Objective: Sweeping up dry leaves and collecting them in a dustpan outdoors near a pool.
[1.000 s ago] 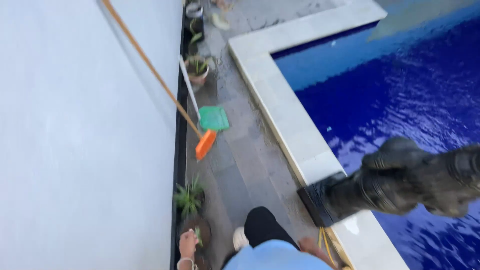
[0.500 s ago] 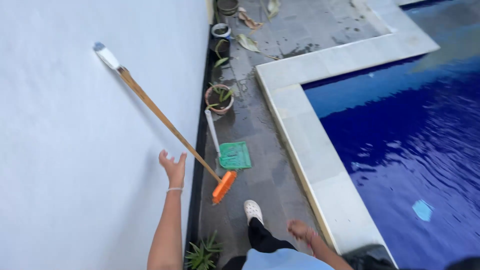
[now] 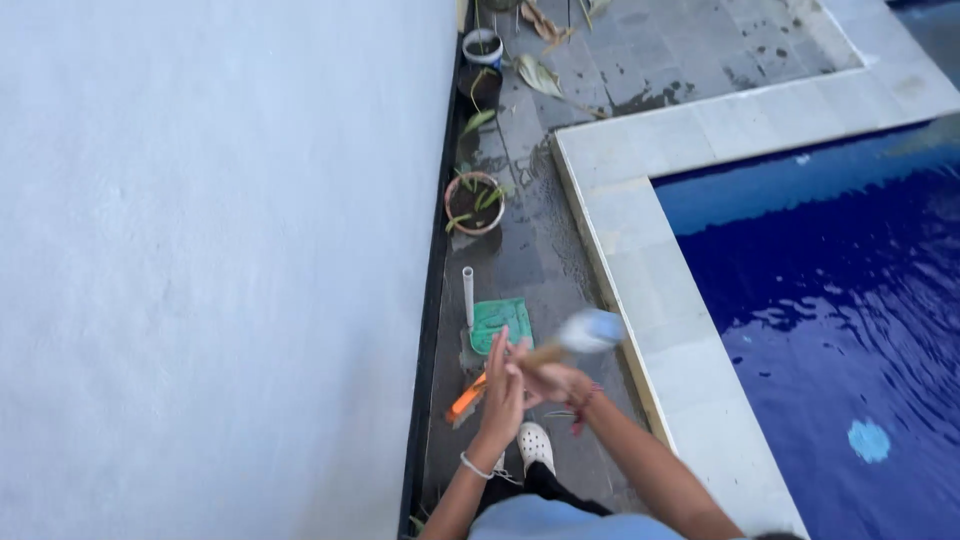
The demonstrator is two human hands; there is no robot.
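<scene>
Gripping the broom handle (image 3: 545, 352), right hand (image 3: 560, 384) is closing around it; left hand (image 3: 500, 392) is lying open-fingered alongside. Long axis is running from orange head (image 3: 466, 404) up-right.

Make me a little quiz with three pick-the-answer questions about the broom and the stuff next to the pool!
1. Where is the green dustpan?
A. On the grey paving beside the white wall
B. Floating in the pool
C. On the pale pool edge

2. What colour is the broom head?
A. Blue
B. Orange
C. Black

3. How is the broom handle held?
A. It leans alone on the wall
B. It lies flat on the ground
C. Both hands are at it

Answers:
1. A: the dustpan lies on the wet paving, between the wall and the pool.
2. B: the bristle end by the white shoe is orange.
3. C: the left hand and right hand meet on the stick.
</scene>
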